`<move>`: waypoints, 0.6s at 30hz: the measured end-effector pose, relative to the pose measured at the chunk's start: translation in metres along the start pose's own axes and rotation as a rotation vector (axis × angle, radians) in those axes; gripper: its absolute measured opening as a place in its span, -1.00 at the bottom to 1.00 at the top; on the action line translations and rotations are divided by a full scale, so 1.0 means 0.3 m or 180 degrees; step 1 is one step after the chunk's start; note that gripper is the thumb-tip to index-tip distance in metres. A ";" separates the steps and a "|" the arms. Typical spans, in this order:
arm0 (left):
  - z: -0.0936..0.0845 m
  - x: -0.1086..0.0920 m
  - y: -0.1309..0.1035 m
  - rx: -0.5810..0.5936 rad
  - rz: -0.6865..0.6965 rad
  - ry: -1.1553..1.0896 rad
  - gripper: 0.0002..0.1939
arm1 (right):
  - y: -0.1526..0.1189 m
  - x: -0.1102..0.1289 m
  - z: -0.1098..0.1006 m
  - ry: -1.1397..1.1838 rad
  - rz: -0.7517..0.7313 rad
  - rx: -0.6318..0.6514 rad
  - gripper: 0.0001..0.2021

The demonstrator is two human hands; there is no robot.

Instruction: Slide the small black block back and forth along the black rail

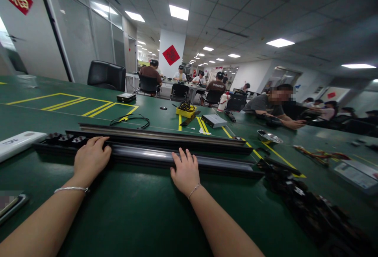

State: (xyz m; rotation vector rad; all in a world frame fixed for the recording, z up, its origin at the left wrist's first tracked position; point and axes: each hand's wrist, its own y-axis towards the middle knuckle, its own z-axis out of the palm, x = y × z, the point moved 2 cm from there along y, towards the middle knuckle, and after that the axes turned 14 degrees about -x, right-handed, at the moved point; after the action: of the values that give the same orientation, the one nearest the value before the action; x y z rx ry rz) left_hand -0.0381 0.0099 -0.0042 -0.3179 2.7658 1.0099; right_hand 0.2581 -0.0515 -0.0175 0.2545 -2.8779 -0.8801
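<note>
A long black rail (147, 154) with a glossy rounded top lies crosswise in front of me. My left hand (92, 156) is closed over its left part, fingers curled across the top and their tips partly hidden. Just left of that hand, several small black parts (65, 139) with metal pins sit in a row at the rail's end. My right hand (186, 170) rests on the rail right of its middle, fingers spread and extended. Behind and parallel lies a second long black rail (165, 135), which neither hand touches.
A chain of black parts (313, 206) runs along the right. A white device (20, 143) lies at left. Farther back are a black cable (130, 121), a yellow bin (186, 110), a grey box (214, 121) and a metal bowl (269, 136). A co-worker (270, 105) leans at the right.
</note>
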 end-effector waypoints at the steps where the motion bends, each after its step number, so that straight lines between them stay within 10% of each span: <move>1: 0.000 -0.001 -0.001 -0.0009 0.0002 0.0006 -0.53 | 0.000 0.000 0.001 -0.0002 0.0003 0.0010 -0.49; 18: 0.005 0.001 0.010 0.0137 -0.0109 -0.0079 -0.47 | 0.000 -0.001 0.005 0.0018 0.0009 -0.0014 -0.50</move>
State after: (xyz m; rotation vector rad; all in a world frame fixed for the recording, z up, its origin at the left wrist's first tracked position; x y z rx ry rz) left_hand -0.0390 0.0131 -0.0035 -0.3428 2.7459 0.9386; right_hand 0.2581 -0.0507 -0.0188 0.2520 -2.8703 -0.8835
